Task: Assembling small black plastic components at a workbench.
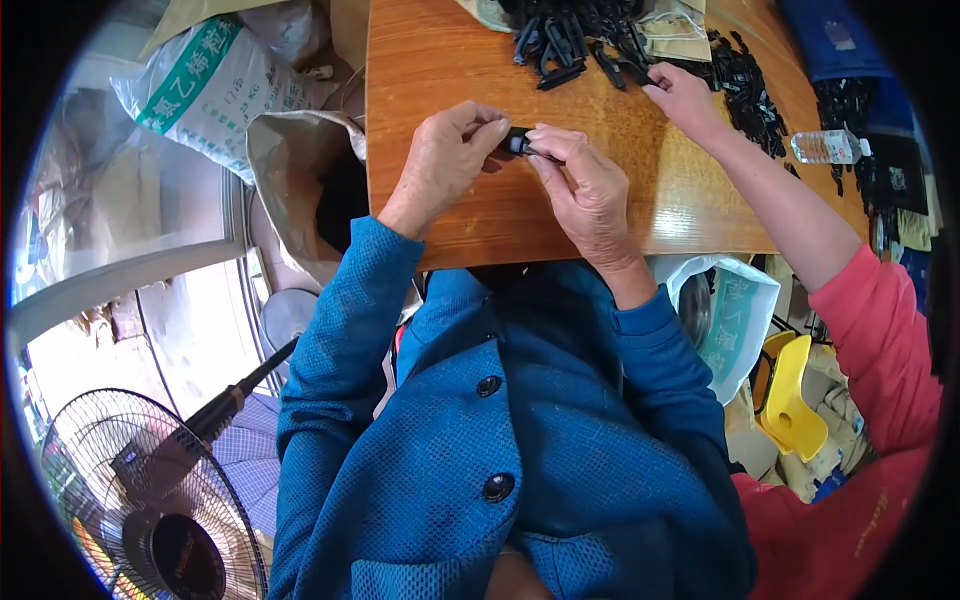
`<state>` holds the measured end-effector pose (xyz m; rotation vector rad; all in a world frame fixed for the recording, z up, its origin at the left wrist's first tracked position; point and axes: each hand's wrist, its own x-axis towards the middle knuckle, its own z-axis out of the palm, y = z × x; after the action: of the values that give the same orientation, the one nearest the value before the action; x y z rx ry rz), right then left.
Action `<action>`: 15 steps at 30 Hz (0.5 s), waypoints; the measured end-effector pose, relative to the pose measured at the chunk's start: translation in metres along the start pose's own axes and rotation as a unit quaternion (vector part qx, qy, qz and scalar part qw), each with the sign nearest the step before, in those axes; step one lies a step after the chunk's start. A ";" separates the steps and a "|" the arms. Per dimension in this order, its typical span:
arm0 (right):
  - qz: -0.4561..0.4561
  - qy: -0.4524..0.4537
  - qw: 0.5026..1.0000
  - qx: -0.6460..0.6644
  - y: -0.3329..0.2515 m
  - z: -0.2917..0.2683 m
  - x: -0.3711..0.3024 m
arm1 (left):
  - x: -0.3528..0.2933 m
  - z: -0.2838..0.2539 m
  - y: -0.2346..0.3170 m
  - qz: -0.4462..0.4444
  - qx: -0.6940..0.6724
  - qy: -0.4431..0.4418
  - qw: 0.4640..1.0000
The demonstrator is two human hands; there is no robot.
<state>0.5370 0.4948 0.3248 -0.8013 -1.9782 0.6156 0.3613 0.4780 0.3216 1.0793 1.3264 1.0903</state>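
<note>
My left hand [448, 158] and my right hand [588, 190] meet above the near part of a brown wooden table [470, 215]. Between their pinched fingertips is a small black plastic part [518, 143], held from both sides. A lighter patch shows at its middle; the fingers cover its ends. Beyond my hands, a heap of similar black plastic parts [555, 45] lies at the table's far side. To the right, a co-worker's hand [685, 98] in a red sleeve reaches in and grips a black piece at the heap's edge.
More black parts [745, 95] and a clear plastic bottle [828, 147] lie toward the right edge. An open sack [290, 160] and a full white sack [205, 85] stand left of the table. A fan [150, 500] is at lower left, a yellow chair [795, 400] at right.
</note>
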 end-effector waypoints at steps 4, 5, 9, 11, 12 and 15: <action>-0.019 0.022 0.999 -0.027 -0.013 0.012 -0.006 | -0.018 -0.004 0.004 0.011 -0.037 0.016 0.999; -0.020 0.019 0.999 -0.026 -0.017 0.014 -0.006 | -0.021 -0.003 0.003 0.027 -0.041 0.024 0.999; -0.013 0.068 0.997 -0.040 -0.026 0.020 -0.007 | -0.036 0.012 -0.005 0.009 -0.253 0.014 0.967; -0.013 0.085 0.995 -0.050 -0.028 0.021 -0.007 | -0.039 0.022 -0.009 -0.002 -0.396 0.020 0.918; -0.013 0.083 0.995 -0.051 -0.027 0.022 -0.008 | -0.041 0.027 -0.010 -0.002 -0.424 0.025 0.905; -0.010 0.082 0.995 -0.054 -0.024 0.025 -0.013 | -0.042 0.041 -0.011 -0.011 -0.439 0.076 0.895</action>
<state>0.5133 0.4664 0.3222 -0.8689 -1.8785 0.4195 0.4037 0.4362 0.3170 0.3011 0.7818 1.5554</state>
